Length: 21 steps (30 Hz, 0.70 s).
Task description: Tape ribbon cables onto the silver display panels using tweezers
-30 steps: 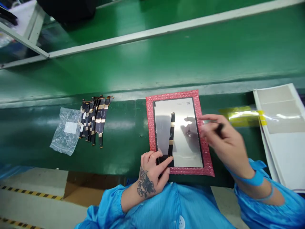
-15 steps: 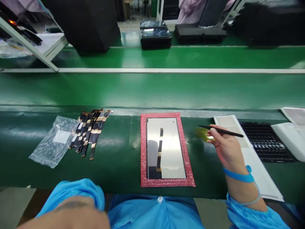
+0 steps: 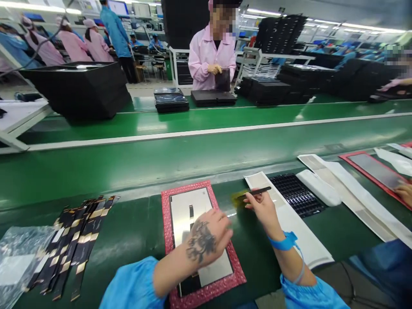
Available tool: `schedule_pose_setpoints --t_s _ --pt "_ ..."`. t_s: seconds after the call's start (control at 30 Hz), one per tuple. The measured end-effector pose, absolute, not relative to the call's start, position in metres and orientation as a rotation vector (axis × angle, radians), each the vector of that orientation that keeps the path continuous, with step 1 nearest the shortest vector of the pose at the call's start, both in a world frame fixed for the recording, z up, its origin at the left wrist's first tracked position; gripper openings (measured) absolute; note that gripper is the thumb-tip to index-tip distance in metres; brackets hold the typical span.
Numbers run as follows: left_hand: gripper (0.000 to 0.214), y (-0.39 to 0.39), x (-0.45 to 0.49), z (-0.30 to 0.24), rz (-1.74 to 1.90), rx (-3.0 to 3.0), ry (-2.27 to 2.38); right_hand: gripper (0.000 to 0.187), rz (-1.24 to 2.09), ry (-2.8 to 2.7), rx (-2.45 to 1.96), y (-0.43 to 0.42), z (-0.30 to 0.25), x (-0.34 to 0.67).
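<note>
the display panel (image 3: 214,274) lies face-on to the camera on a pink bubble-wrap sheet (image 3: 237,267), its lower end towards the counter's (image 3: 128,240) near edge. a black flex cable (image 3: 191,211) runs along it, partly hidden by the left hand (image 3: 206,238). that hand is over the panel, fingers lightly bent; its underside is hidden, so i cannot tell whether it touches or holds anything. the right hand (image 3: 262,210) is clamped on black tweezers (image 3: 257,192), tips at blurred yellow tape (image 3: 240,199) near the counter's far edge; whether they grip it i cannot tell. the step in hand seems to be picking at the tape; lifting it would call for a light, steady pinch. more flex cables (image 3: 75,242) lie to the left.
</note>
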<state>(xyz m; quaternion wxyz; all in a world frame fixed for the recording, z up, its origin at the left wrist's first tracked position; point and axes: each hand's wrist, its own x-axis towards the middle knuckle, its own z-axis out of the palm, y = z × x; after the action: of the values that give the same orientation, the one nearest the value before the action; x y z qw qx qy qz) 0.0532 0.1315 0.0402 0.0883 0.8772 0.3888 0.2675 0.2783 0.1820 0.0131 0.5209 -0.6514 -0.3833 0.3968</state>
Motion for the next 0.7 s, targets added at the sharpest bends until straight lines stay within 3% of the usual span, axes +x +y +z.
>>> schedule_pose_setpoints --t_s 0.2,0.4,0.7 --pt "0.053 0.176 0.110 0.000 0.537 2.797 1.023 0.059 0.897 -0.893 -1.598 0.172 0.004 0.284" --pt "0.051 0.178 0.104 -0.023 0.571 2.790 1.072 0.059 0.940 -0.881 -1.565 0.169 0.003 0.283" --pt "0.050 0.176 0.107 -0.014 0.503 2.783 1.079 0.060 1.049 -0.828 -1.565 0.167 0.006 0.286"
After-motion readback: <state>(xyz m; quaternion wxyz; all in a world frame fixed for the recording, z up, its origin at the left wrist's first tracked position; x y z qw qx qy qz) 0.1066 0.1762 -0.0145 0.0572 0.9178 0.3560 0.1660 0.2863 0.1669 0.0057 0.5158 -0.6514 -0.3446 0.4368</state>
